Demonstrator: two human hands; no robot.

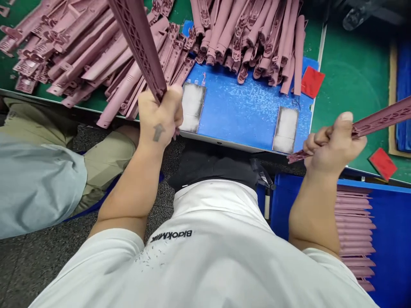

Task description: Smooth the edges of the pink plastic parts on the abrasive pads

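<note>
My left hand (160,113) is closed round the lower end of a long pink plastic part (139,40) with a lattice of ribs inside. That part stands up and leans to the left, over a heap of similar pink parts (96,55). At the right, my right hand (335,143) is wrapped round another ribbed pink plastic part (385,116), which runs out past the right edge of view. Its short end pokes out to the left of my fingers. Between my hands lies a blue work mat (239,111) with two pale worn pads (285,128).
A second pile of pink parts (250,34) covers the back of the mat. Red squares (312,82) lie on the green table (349,72). A blue bin (391,239) at lower right holds a row of pink parts. Someone in a grey-blue shirt (38,179) sits at my left.
</note>
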